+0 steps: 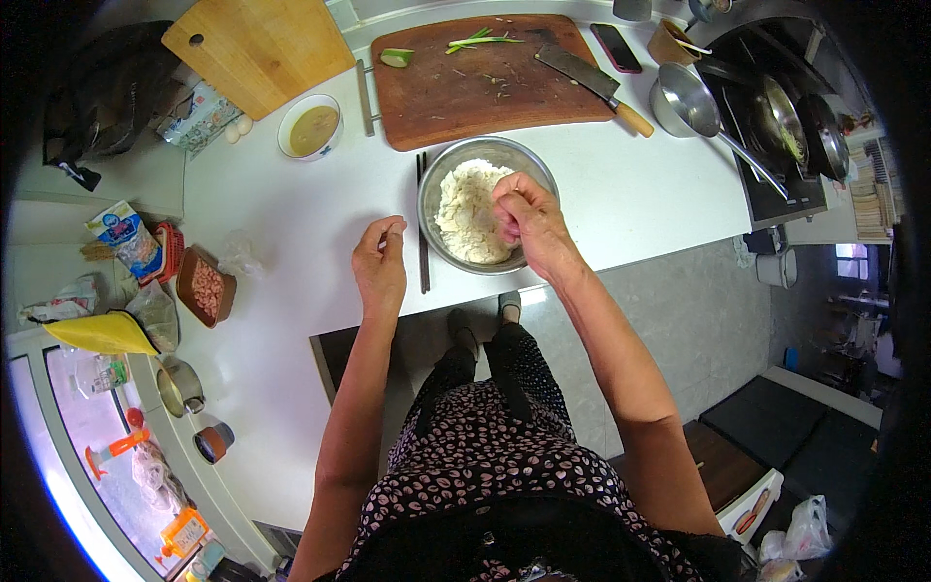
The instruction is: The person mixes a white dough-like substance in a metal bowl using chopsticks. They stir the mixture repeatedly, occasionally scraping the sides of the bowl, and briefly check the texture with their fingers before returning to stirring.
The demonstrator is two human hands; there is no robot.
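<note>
A stainless steel bowl (429,218) stands near the counter's front edge and holds a heap of flour (469,207), pale and lumpy. My right hand (534,225) is over the bowl's right side with its fingers bunched together. Whether anything lies between those fingers is hidden. Left of the bowl, my left hand (382,258) hovers at the counter with thumb and fingers drawn together; no object shows in it. Between that hand and the bowl lies a pair of dark chopsticks (424,254).
Behind the bowl lies a wooden cutting board (451,94) bearing scallion pieces (480,42) and a cleaver (582,73), its handle past the edge. A bowl of yellowish liquid (314,131) stands left, a container of pinkish pieces (207,287) farther left. A steel ladle-like pan (680,102) sits beside the stove (771,196).
</note>
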